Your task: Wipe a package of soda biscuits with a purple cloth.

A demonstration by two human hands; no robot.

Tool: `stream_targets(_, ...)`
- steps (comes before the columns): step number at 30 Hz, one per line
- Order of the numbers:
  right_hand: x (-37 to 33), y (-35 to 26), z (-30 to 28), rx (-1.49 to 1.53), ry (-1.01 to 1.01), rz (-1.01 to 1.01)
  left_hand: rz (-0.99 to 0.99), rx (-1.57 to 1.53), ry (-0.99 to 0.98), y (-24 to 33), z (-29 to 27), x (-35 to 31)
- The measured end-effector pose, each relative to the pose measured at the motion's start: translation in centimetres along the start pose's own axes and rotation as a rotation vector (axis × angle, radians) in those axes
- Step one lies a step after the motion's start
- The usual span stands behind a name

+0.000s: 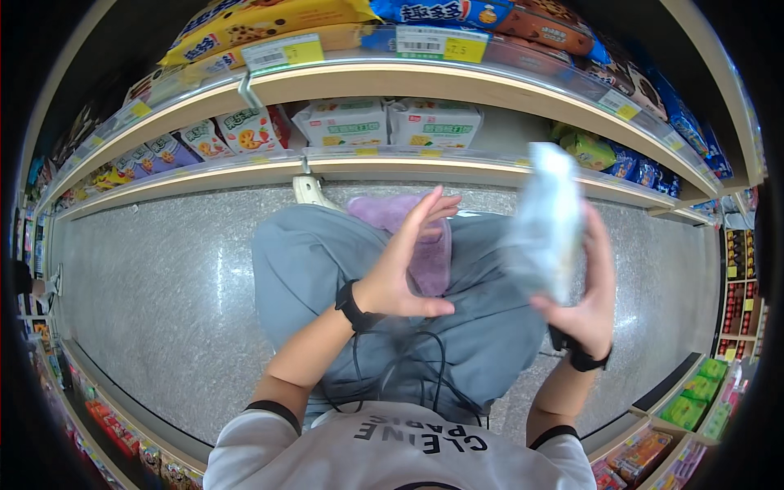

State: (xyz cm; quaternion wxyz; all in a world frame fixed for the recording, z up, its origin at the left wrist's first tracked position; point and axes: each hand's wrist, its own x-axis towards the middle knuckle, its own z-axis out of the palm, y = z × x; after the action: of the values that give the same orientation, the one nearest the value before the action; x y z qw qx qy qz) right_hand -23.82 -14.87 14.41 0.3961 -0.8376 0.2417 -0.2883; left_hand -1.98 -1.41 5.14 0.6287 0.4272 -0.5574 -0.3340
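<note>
A shop aisle with a speckled grey floor lies between stocked shelves. Nearest is the person's white shirt with black trim, then grey trousers with the knees spread apart and dark cords hanging over the lap. The left hand, a black band on its wrist, is wide, thumb and fingers well apart above the lap. Behind it shows a purple fuzzy cloth; whether the fingers touch it I cannot tell. The right hand holds a pale blue-and-white package, thumb at its lower end and fingers along its right side. The package is upright in view, over the right knee, its details blurred by motion. Beyond the knees, the lower shelf bears two white boxes side by side, fruit-printed cartons to their left and green packs farther right. Above, the upper shelf carries yellow packets and blue packets behind price labels.
</note>
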Motion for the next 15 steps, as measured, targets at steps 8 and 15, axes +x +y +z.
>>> stream_targets(8,4.7,-4.2,11.8,-0.213,-0.301,-0.234,-0.147,-0.584,0.409,-1.4,-2.7,-4.8)
stream_targets(15,8.9,4.6,14.2,-0.037,-0.412,0.02,-0.038,-0.789,0.906,-0.6,-6.7,-5.1)
